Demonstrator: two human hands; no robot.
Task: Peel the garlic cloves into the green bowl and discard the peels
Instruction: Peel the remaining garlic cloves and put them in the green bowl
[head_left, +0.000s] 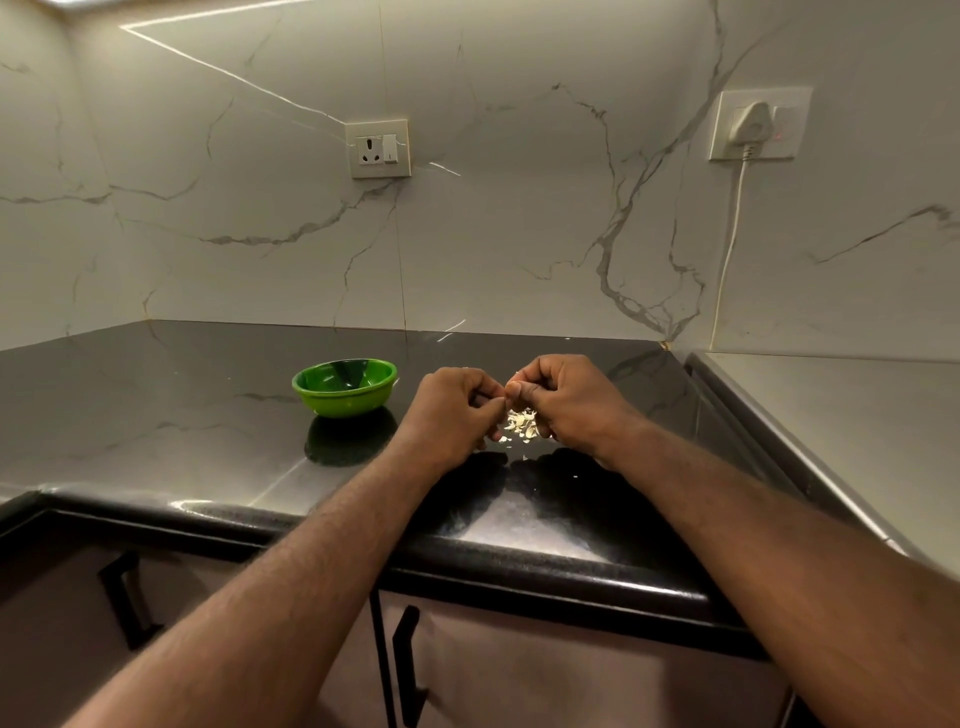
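A green bowl stands on the black countertop, left of my hands; its inside looks empty from here. My left hand and my right hand meet fingertip to fingertip just above the counter, both pinched on a small garlic clove that is mostly hidden by the fingers. Directly under the hands lies a little pile of pale garlic peels, with a few flakes scattered toward the front.
Marble-look walls close the corner behind. A wall socket sits above the bowl, and a plugged-in socket with a white cord hangs at the right. A raised ledge borders the counter's right side. Cabinet doors with black handles are below.
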